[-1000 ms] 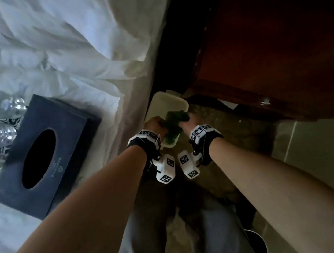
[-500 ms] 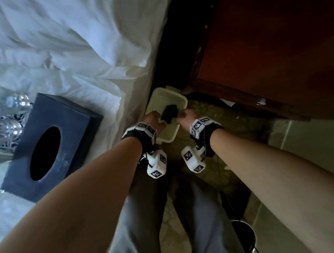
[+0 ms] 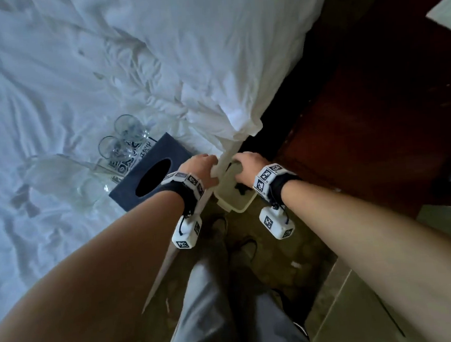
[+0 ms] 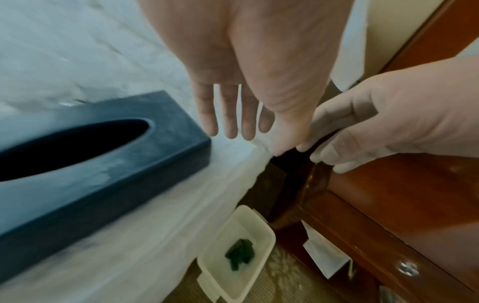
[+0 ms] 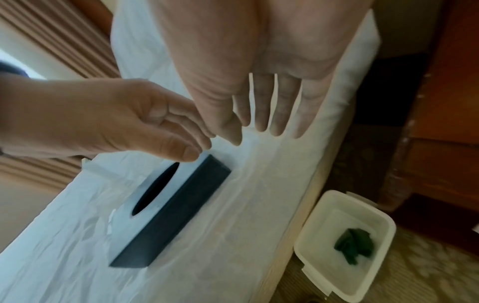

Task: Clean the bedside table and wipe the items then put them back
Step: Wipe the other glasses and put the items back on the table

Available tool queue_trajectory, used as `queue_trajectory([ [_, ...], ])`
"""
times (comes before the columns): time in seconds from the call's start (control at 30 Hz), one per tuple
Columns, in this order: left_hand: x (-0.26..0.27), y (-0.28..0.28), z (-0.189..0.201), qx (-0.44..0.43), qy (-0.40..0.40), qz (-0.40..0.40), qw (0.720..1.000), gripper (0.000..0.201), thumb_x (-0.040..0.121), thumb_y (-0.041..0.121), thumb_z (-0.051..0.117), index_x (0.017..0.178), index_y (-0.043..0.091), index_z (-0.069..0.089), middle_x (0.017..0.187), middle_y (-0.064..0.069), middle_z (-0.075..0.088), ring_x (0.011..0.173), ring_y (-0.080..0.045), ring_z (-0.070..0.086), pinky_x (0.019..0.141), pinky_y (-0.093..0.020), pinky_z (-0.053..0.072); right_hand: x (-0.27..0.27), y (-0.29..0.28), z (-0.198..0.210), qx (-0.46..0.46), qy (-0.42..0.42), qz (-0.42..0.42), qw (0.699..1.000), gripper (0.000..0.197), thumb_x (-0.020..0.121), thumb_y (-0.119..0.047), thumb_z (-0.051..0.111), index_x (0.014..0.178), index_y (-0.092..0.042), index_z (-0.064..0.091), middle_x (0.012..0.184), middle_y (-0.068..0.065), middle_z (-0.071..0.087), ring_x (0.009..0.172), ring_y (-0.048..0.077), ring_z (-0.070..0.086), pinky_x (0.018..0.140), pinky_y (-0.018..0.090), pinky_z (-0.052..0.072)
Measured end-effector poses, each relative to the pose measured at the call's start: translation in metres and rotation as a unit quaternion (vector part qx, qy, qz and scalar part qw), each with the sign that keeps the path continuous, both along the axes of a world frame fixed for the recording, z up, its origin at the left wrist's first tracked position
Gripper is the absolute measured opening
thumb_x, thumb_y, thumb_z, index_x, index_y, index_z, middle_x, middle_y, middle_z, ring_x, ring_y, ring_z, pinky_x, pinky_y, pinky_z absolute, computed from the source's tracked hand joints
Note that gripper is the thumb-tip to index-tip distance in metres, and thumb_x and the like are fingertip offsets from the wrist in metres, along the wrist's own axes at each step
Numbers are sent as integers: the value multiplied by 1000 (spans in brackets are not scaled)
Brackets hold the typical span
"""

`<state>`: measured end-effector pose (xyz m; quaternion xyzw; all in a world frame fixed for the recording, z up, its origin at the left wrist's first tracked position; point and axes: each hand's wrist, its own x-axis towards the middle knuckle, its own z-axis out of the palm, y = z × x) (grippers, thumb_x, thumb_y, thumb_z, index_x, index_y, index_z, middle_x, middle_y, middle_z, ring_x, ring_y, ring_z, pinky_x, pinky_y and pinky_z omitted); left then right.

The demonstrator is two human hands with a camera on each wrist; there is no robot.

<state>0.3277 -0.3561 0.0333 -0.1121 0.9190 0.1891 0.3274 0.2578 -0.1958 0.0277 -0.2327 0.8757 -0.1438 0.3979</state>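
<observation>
A dark green cloth (image 5: 355,246) lies bunched in a white plastic tub (image 5: 388,225) on the floor between bed and bedside table (image 3: 376,133). The same cloth (image 4: 239,256) and the tub (image 4: 261,223) show far below in the left wrist view. A dark blue tissue box (image 3: 152,176) rests on the bed's white sheet near the edge. My left hand (image 3: 200,167) hovers just right of the box, fingers straight, holding nothing. My right hand (image 3: 248,164) hangs beside it above the tub (image 3: 237,208), fingers relaxed and empty. The two hands nearly touch.
Two drinking glasses (image 3: 125,129) and clear glassware (image 3: 59,177) lie on the sheet behind the tissue box. The dark red wooden bedside table (image 4: 401,205) has a drawer knob (image 4: 408,267). A rumpled duvet (image 3: 211,65) covers the bed. My legs stand on patterned carpet (image 3: 278,260).
Both hands let go of the green cloth, which now lies in the tub. They rose from the tub to the bed's edge beside the tissue box.
</observation>
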Motion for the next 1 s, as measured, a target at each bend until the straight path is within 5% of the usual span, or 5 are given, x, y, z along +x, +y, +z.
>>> queue_trajectory([
  [0.2, 66, -72, 22, -59, 10, 90, 994, 37, 83, 36, 64, 113, 16, 55, 108, -4, 55, 101, -29, 57, 72, -35, 45, 23, -68, 24, -4, 10, 106, 994, 52, 85, -19, 65, 135, -19, 52, 137, 5, 55, 122, 25, 54, 99, 32, 45],
  [0.53, 145, -151, -11, -95, -3, 176, 980, 52, 77, 39, 69, 120, 16, 52, 113, -6, 52, 107, -28, 49, 78, -36, 46, 39, -152, 8, 32, 7, 197, 980, 55, 86, -21, 65, 138, -20, 48, 135, 5, 49, 119, 26, 52, 97, 36, 46],
  [0.67, 150, -159, -27, -87, 15, 189, 978, 74, 71, 43, 74, 132, 15, 43, 132, -7, 44, 121, -30, 41, 92, -40, 43, 41, -173, -9, 66, 26, 225, 972, 59, 85, -19, 67, 140, -22, 46, 141, 2, 43, 124, 27, 47, 98, 39, 46],
  [0.77, 150, -160, -40, -71, 15, 205, 976, 103, 64, 51, 79, 145, 16, 27, 150, -9, 27, 137, -32, 25, 110, -47, 33, 44, -184, -21, 70, 88, 279, 954, 73, 79, -16, 72, 144, -22, 39, 150, 2, 32, 133, 29, 35, 103, 39, 40],
  [1.0, 150, -148, -63, -106, -29, 180, 978, 142, 50, 71, 78, 153, 15, -3, 156, -11, 10, 141, -33, 16, 111, -57, 22, 49, -205, -33, 158, 142, 416, 884, 133, 62, -28, 87, 152, -38, -11, 160, -4, -21, 147, 30, -15, 112, 67, 10],
])
